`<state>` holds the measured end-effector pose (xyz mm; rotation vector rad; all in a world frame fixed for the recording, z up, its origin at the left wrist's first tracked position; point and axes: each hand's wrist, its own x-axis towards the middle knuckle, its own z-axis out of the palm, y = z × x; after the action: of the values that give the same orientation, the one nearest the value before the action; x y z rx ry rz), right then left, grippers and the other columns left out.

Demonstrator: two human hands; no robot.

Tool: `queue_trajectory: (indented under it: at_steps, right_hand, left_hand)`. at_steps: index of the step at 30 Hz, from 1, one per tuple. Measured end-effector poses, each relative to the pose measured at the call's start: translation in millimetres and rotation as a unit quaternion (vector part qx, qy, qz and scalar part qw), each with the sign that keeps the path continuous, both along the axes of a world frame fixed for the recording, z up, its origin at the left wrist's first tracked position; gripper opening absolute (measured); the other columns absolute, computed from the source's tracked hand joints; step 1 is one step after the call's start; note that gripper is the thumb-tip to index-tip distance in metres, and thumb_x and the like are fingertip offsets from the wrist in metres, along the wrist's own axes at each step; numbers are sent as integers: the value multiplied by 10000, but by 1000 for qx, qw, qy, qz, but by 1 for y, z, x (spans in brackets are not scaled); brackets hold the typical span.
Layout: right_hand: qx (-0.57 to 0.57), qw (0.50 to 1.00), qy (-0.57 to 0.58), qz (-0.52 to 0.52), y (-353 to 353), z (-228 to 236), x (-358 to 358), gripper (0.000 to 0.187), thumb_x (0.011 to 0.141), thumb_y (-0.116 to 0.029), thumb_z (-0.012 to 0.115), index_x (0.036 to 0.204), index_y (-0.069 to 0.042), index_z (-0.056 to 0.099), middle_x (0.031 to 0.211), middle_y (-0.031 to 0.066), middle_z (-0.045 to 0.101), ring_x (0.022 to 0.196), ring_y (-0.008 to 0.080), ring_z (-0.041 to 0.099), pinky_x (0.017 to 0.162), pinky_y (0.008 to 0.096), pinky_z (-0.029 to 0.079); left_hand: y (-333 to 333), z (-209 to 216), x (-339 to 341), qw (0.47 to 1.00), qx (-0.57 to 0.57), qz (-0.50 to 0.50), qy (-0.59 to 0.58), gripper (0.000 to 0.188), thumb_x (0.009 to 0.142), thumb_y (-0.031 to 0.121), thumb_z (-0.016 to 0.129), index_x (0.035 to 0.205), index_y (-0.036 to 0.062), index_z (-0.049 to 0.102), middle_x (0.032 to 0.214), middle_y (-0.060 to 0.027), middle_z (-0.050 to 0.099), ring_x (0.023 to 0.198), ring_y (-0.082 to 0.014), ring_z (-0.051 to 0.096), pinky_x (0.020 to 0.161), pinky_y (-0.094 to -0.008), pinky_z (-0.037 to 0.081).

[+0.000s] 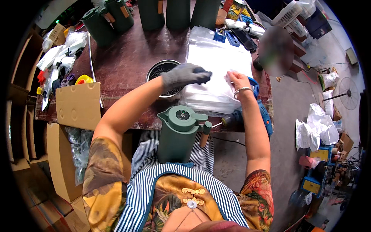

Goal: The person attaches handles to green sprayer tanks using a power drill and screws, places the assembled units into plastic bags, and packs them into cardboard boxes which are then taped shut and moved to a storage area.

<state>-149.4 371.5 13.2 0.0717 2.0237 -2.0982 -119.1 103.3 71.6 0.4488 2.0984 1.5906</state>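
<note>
Striped apron [141, 189] up front, gloved L hand [186, 75] grip can't tell, R hand [238, 80] pinching prob 1 of the white bags [214, 56], so best peel slow w/o extras.

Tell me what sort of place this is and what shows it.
Likely an assembly or packing workshop: several matching green jugs on a worn table, a stack of thin plastic sheets or bags, and a blue power tool.

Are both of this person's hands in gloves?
No: the left hand wears a grey glove, but the right hand is bare, its skin plainly showing.
</note>
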Motion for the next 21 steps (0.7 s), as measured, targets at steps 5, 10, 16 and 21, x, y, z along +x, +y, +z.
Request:
queue_trajectory:
  at_steps: [5,10,16,21]
  right_hand:
    - [-74,993,8,-95,2,17,-2,170,914,-227,691,877,-61,679,755,-22,620,676,76,557,632,225,447]
    - [-325,922,-17,-208,23,53,22,134,982,-226,577,999,-93,573,804,10,595,645,104,564,534,256,481]
    - [-57,979,-18,194,31,56,130,278,956,-319,591,938,-42,584,778,-9,552,634,60,482,531,195,374]
    - [149,878,384,242,-18,76,191,193,717,-78,727,879,-47,629,845,55,614,872,240,574,815,350,447]
  left_hand:
    - [64,-32,-40,992,-27,62,104,371,798,374,777,888,29,674,666,-3,598,575,-102,508,537,-266,422]
    - [32,-31,-22,943,-84,293,132,320,831,257,696,1003,-3,623,815,-124,667,717,-194,647,650,-326,509]
    - [-38,19,91,892,387,205,-112,246,929,71,565,1161,0,526,1016,-95,592,812,-138,550,702,-259,477]
    - [-73,23,215,892,15,226,391,234,841,51,608,1067,22,557,1169,-193,555,1045,-249,574,909,-331,468]
